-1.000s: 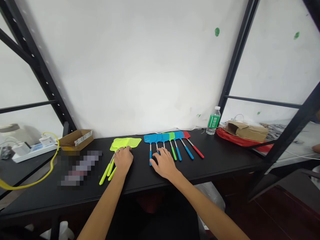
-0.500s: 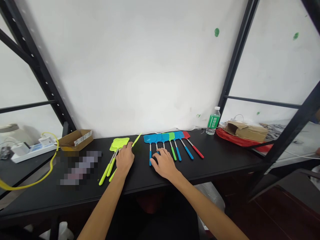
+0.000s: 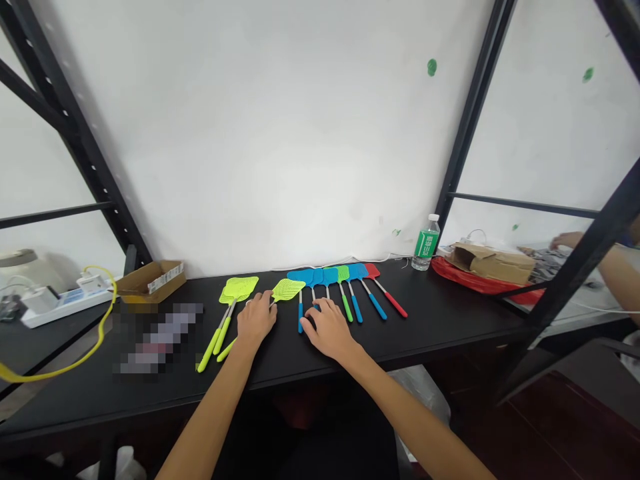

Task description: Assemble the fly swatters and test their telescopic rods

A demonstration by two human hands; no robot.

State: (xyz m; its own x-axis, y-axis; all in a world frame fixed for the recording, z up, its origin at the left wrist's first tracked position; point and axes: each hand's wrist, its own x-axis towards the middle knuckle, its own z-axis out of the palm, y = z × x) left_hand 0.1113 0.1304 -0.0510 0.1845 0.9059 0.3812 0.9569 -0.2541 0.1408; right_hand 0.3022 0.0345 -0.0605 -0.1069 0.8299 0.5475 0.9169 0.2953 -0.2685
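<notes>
My left hand (image 3: pixel 257 319) is closed on a yellow fly swatter (image 3: pixel 289 289), its mesh head sticking out to the right and its handle end showing below the wrist. To the left lie two more yellow fly swatters (image 3: pixel 239 288), their heads overlapping. Over the handles of the blue fly swatters (image 3: pixel 299 278) rests my right hand (image 3: pixel 331 329), palm down with fingers apart; the handles under it are partly hidden. The row of swatters continues rightward with a green fly swatter (image 3: pixel 347 307), more blue ones and a red fly swatter (image 3: pixel 393 300).
At the back right stands a water bottle (image 3: pixel 426 243), with a torn cardboard box (image 3: pixel 500 263) on red plastic beyond it. An open carton (image 3: pixel 150 283), a power strip (image 3: pixel 70 303) and a yellow cable (image 3: pixel 104 327) lie left. Another person's arm (image 3: pixel 615 273) shows far right.
The yellow swatter in my left hand has turned from edge-on to flatter, its head now farther right beside the blue row. My right hand stays put. Another person's arm has come into view.
</notes>
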